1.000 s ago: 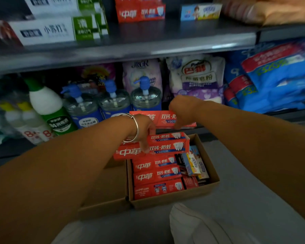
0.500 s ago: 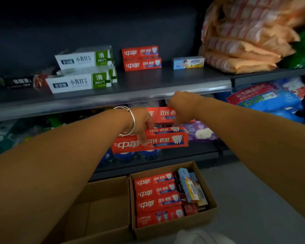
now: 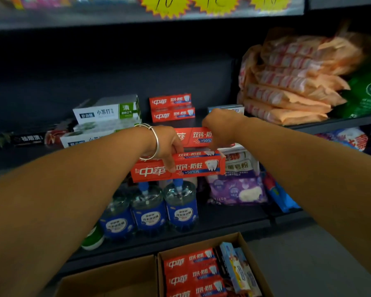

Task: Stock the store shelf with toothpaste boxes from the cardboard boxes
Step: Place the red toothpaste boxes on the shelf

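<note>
Green-and-white toothpaste boxes (image 3: 106, 111) stacked at far left on the middle shelf (image 3: 330, 126), dark cartons lying flat beside them. Moving right: left hand (image 3: 167, 146), bracelet at the wrist, grasping red toothpaste boxes (image 3: 178, 167), what looks like two stacked, thumb pressed on the front face near the middle, fingers wrapped over the top. Held in mid-air, in front of the shelf edge and above blue pump bottles (image 3: 181, 207) on the lower shelf. Just behind, two shelved red boxes (image 3: 171, 108) stacked against the back panel, likely the row to extend. Right again: right hand (image 3: 220, 127) curled round another red box (image 3: 198, 137), gripping its right end, box level and a touch higher. Light, stiff cardboard by the look of it; glossy faces probably slick, so best pinched across the long sides near the middle, not too hard, since thin card dents and end flaps pop. Below right, open cardboard box (image 3: 255, 258) on the floor, more red boxes packed flat inside, blue ones on edge alongside. Far right on the shelf, peach-coloured soft packs (image 3: 291, 82) piled high, so little spare room that way.
</note>
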`<action>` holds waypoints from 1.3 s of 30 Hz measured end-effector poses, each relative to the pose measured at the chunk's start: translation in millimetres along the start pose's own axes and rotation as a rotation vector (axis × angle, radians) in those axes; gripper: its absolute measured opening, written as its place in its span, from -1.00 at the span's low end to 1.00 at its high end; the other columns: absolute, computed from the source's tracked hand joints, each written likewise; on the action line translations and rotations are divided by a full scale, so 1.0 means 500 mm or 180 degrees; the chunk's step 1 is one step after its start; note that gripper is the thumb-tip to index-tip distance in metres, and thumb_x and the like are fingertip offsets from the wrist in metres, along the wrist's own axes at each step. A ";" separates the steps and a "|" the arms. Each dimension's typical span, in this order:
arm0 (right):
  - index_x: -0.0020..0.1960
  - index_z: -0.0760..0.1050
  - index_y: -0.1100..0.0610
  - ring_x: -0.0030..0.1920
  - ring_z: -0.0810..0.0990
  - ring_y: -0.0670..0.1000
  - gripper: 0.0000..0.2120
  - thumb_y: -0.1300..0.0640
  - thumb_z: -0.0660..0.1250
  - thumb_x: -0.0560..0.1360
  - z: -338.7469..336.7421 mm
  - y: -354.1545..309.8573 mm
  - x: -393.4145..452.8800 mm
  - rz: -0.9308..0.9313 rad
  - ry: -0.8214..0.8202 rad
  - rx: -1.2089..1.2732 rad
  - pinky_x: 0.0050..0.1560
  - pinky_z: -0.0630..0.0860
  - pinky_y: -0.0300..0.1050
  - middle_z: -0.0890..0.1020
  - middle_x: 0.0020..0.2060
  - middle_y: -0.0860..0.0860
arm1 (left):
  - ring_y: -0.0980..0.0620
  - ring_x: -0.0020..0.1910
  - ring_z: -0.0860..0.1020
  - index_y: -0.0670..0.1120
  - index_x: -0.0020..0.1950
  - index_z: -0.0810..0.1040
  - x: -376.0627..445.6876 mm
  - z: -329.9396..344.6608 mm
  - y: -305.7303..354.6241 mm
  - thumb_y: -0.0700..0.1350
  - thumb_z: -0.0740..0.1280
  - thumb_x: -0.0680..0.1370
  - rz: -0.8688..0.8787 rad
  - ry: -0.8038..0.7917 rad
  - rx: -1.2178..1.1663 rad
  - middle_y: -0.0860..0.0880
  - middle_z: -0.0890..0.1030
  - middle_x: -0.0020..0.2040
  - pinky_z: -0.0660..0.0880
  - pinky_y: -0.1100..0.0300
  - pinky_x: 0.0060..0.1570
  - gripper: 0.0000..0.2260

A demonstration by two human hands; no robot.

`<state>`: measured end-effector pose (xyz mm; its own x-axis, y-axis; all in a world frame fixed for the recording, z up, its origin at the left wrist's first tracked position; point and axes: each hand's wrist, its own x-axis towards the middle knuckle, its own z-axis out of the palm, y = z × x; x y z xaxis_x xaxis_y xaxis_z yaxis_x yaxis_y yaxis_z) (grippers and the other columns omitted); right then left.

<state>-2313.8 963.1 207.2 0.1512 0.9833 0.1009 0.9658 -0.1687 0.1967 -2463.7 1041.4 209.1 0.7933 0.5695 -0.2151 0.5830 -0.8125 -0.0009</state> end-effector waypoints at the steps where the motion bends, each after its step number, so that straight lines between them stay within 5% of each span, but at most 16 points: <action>1: 0.21 0.42 0.14 0.10 0.54 0.09 -0.52 -0.04 0.45 0.39 -0.004 0.004 0.008 0.0015 0.0024 0.0025 0.04 0.46 -0.07 0.53 0.13 0.09 | 0.03 0.07 0.55 0.00 0.24 0.55 0.005 -0.009 -0.003 -0.05 0.55 0.31 0.0011 0.0006 -0.0002 0.05 0.60 0.11 0.52 0.11 0.12 -0.49; 15: 0.30 0.39 0.12 0.15 0.53 0.07 -0.44 -0.02 0.47 0.38 -0.031 0.077 0.154 0.0038 0.0133 0.0168 0.11 0.48 -0.07 0.51 0.20 0.07 | 0.07 0.04 0.50 -0.02 0.32 0.48 0.135 -0.102 -0.058 -0.08 0.52 0.35 -0.0013 0.0109 -0.0023 0.02 0.56 0.21 0.46 0.17 0.10 -0.44; 20: 0.35 0.35 0.12 0.20 0.51 0.08 -0.40 -0.01 0.46 0.40 -0.033 0.095 0.225 0.0019 0.0090 0.0241 0.20 0.46 -0.02 0.50 0.24 0.08 | -0.02 0.16 0.52 0.00 0.34 0.47 0.189 -0.123 -0.090 -0.07 0.51 0.36 -0.0068 0.0121 0.0040 0.02 0.54 0.23 0.49 0.01 0.21 -0.44; 39: 0.41 0.29 0.08 0.31 0.44 0.10 -0.36 0.03 0.46 0.40 0.089 0.097 0.489 0.0145 -0.0041 0.0163 0.30 0.39 0.02 0.43 0.33 0.06 | -0.02 0.21 0.50 -0.02 0.36 0.44 0.388 -0.078 -0.217 -0.08 0.47 0.40 -0.0063 0.0088 -0.0088 0.01 0.52 0.28 0.46 0.01 0.25 -0.46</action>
<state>-2220.6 1198.4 197.8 0.1977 0.9756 0.0961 0.9673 -0.2100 0.1420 -2365.9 1244.8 205.4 0.7860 0.5889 -0.1884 0.6029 -0.7975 0.0222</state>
